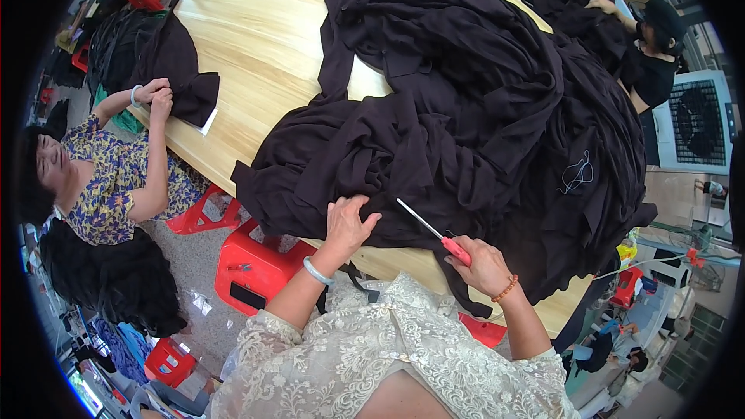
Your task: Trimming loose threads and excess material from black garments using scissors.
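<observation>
A large heap of dark, nearly black garments (466, 109) covers much of the light wood-patterned table. My left hand (350, 226) rests on the near edge of the cloth, thumb held apart from the fingers, and grips nothing that I can see. In my right hand (479, 265) is a red-handled tool with a thin metal shaft (423, 218), much like a soldering iron. Its shaft points up and left over the fabric, with the tip between my two hands. A loose tangle of pale thread (577, 173) lies on the heap to the right.
Across the table's left edge, a person (116, 163) handles a dark garment (174, 70). Another person (656, 50) holds dark cloth at the far right. A red stool (256, 268) bearing a phone (248, 296) stands at lower left. A pale cord (621, 269) runs off to the right.
</observation>
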Demonstrator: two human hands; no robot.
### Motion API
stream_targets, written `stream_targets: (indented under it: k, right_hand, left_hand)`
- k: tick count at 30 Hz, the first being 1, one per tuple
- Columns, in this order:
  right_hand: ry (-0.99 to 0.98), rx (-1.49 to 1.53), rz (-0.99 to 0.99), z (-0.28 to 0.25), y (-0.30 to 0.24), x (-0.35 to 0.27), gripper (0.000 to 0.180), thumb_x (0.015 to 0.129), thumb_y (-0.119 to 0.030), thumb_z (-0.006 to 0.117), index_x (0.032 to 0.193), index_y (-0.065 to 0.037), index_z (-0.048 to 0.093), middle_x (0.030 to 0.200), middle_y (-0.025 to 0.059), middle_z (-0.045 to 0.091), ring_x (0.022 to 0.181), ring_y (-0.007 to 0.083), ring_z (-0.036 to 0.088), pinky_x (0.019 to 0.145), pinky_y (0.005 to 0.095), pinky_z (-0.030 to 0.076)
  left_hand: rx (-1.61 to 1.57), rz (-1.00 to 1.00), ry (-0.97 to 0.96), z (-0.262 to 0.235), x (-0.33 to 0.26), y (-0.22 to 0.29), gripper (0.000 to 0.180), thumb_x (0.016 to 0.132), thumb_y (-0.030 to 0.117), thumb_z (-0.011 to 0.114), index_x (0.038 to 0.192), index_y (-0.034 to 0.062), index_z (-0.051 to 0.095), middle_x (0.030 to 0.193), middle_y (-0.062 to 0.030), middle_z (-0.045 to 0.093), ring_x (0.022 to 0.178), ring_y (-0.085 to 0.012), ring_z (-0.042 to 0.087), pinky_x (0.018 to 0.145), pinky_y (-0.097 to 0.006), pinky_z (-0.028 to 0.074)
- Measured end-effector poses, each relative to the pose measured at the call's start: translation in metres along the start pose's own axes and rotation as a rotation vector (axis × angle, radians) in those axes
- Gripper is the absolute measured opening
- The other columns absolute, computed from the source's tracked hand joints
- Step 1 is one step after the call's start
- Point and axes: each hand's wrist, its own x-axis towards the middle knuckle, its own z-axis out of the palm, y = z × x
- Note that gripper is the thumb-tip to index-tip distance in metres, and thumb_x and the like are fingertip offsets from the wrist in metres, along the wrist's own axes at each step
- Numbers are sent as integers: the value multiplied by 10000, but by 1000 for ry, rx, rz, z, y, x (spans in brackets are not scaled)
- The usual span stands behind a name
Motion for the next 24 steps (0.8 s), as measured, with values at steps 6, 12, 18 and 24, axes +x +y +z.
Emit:
stream_targets:
  k: [6, 12, 18, 24]
  right_hand:
    - [-32, -20, -22, 0, -1, -1, 311, 849, -240, 697, 1103, -82, 612, 856, 164, 653, 844, 348, 642, 752, 433, 509]
    - [-86, -137, -83, -1, -9, 2, 284, 861, -286, 674, 1041, -74, 616, 766, 171, 655, 761, 351, 655, 694, 439, 513]
    - [-77, -268, -106, -6, -21, 3, 282, 859, -326, 667, 926, -56, 620, 645, 183, 627, 650, 369, 652, 628, 448, 511]
    - [-188, -259, -54, -8, -28, 8, 307, 867, -323, 653, 988, -43, 613, 732, 186, 663, 737, 355, 672, 685, 449, 525]
  left_hand:
    - [-109, -18, 29, 4, -2, 0, 147, 744, 181, 742, 853, 84, 723, 855, -31, 666, 849, -237, 568, 769, -374, 361]
    - [-143, 85, 63, 1, -2, 2, 131, 716, 89, 708, 846, 96, 726, 814, -2, 643, 809, -214, 564, 758, -367, 348]
    - [-97, 258, 90, -1, 0, -5, 108, 705, 43, 688, 803, 88, 698, 798, -6, 636, 749, -218, 574, 737, -364, 359]
    - [-116, 314, 31, -3, -3, -12, 95, 696, 44, 695, 784, 66, 668, 781, -38, 629, 737, -243, 597, 733, -365, 377]
